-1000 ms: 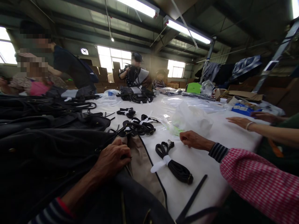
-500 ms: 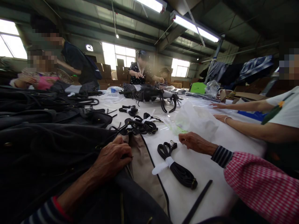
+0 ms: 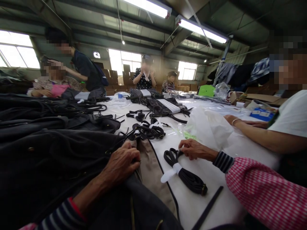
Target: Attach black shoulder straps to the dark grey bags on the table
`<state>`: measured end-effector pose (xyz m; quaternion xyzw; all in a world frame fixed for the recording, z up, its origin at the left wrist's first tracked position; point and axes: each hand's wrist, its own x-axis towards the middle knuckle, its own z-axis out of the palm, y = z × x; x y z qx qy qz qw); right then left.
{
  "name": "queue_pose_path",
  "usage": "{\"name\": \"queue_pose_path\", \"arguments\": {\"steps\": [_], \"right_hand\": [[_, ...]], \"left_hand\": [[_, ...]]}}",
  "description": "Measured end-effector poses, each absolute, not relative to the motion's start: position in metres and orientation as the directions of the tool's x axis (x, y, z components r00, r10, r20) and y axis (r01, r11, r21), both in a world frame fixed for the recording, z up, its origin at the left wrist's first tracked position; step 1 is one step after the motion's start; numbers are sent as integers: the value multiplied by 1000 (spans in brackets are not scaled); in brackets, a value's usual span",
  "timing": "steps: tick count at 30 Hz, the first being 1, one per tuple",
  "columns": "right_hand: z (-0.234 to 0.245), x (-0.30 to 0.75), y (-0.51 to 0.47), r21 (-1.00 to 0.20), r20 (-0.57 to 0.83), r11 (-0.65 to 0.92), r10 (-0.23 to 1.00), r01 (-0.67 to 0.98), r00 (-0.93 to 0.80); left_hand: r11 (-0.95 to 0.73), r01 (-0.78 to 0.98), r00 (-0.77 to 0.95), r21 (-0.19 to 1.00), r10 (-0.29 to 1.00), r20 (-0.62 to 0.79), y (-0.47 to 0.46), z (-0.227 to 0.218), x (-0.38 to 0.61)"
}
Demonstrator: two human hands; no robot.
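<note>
My left hand (image 3: 122, 161) is closed on the edge of a black bag (image 3: 79, 153), whose beige lining (image 3: 150, 166) shows beside the knuckles. The bag lies open in front of me, its mouth facing right. To the right, a coiled black strap (image 3: 189, 179) lies on the white table, held together by a white paper band (image 3: 177, 167). My right hand (image 3: 195, 149) pinches the far end of that strap, and its fingers cover the metal clasp there.
More bundled straps (image 3: 150, 129) lie beyond the bag. Black bags (image 3: 48, 108) are piled at left. A clear plastic bag (image 3: 206, 124) and a loose black strip (image 3: 208, 206) are on the table. A co-worker's arm (image 3: 254, 131) rests at right; several other people stand or sit behind.
My right hand has moved slightly left onto the strap's clasp end. My left hand keeps its hold on the bag. Across the table, a co-worker has laid down a black bundle and raised both hands.
</note>
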<state>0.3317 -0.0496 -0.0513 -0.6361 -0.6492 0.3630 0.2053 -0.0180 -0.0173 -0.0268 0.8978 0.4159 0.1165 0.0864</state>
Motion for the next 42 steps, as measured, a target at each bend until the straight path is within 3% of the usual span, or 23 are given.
{"name": "queue_pose_path", "arguments": {"steps": [4,9,11,15,19,23,27,36,42], "right_hand": [[-43,325,-56,-786,-269,-178,961,592,-69],[-37,315,-72,-814,-119,-74,992,576,-40],[-27,305,-76,-729,22,68,997,681,-76],[9,270,-77,-385,249,355,929,852,-275],[37,219,-63,-247,153,551,835,797,-529],[31,180,-49,-202,-10,588,798,783,-602],[5,169,-48,-267,-83,540,812,798,-577],[-16,171,-59,-534,-24,324,917,781,-397],[-14,166,-58,-557,-87,270,922,785,-378]], "left_hand": [[-625,720,616,301,776,135,-17,-27,-20],[-634,717,628,289,768,127,-17,-26,-21],[-647,708,639,281,757,133,-18,-25,-21],[-636,720,635,278,765,107,-20,-21,-20],[-575,770,583,278,810,61,-22,-18,-18],[-496,812,510,308,859,38,-22,-16,-18],[-434,828,454,355,891,28,-22,-15,-17],[-362,844,382,396,924,29,-25,-14,-14],[-368,842,387,395,922,34,-27,-15,-14]]}}
